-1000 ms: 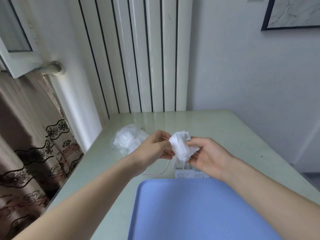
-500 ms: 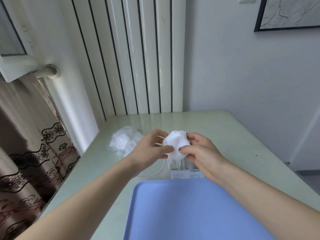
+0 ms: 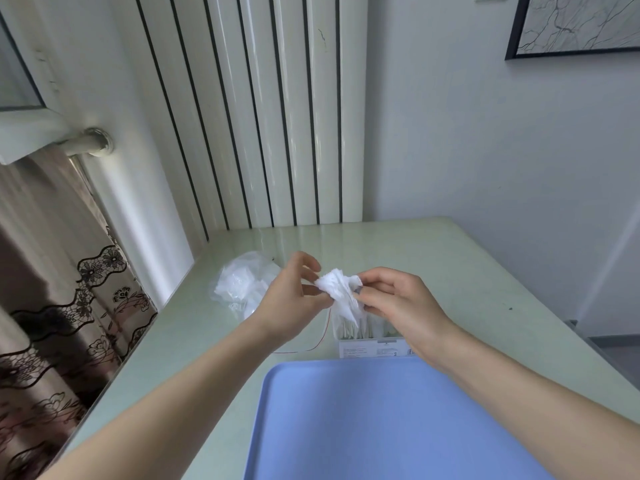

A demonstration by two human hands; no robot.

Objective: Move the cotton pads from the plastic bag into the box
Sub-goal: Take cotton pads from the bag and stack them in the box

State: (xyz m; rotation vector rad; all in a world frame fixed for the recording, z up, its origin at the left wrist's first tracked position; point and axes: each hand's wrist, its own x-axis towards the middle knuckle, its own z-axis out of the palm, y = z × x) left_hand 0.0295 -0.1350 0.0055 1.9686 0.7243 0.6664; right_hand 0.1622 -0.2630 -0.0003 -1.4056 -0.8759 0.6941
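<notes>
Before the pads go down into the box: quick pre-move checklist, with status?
1. Cotton pads held: ok, left hand and right hand both pinch the bunch.
2. Pads above the box: ok, box sits right below.
3. Box opening free: cannot tell, hands and pads hide it.
4. Room left in the box: cannot tell.
5. Plastic bag out of the way: ok, lies to the left on the table.
6. Red-and-white string beside the box: cannot tell whether it snags.
</notes>
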